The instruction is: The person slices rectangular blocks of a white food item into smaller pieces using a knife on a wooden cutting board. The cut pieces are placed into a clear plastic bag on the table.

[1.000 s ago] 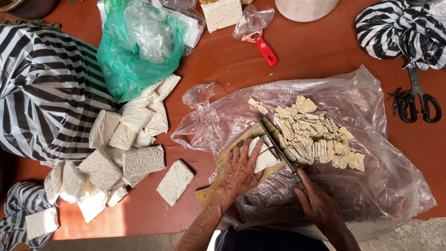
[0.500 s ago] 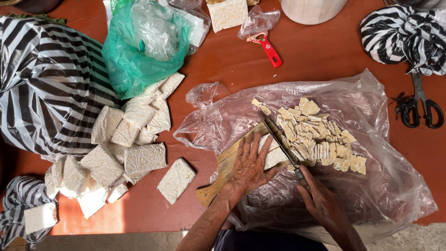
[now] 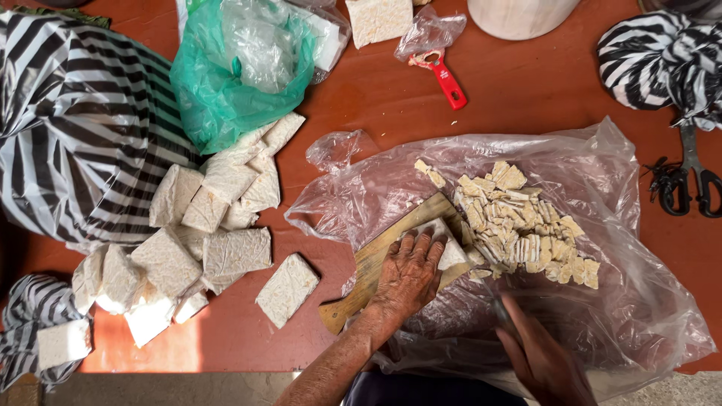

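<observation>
Fingers: the left hand (image 3: 410, 274) lies flat with its fingers (image 3: 421, 244) spread, pressing a pale, speckled tempeh block (image 3: 450, 252) onto a brown wooden cutting board (image 3: 368, 267). The right hand (image 3: 541, 361) at 5 o'clock is curled shut on a knife handle, mostly blurred.

Where the block is: on the board, on a big clear plastic sheet (image 3: 624, 225).

Risk: the blade could nick the pressing fingers, as they sit close to the cut.

Risk: the board could slide, since it rests on slippery plastic.

Cut pieces: a heap of small tan tempeh strips (image 3: 526, 225) at 2 o'clock from the block.

Worktop: a red-brown wooden worktop (image 3: 526, 98), crowded.

Around: wrapped white tempeh blocks (image 3: 218, 225) at 9 o'clock, a green plastic bag (image 3: 233, 75) at 11, black scissors (image 3: 688, 180) at 3.
</observation>
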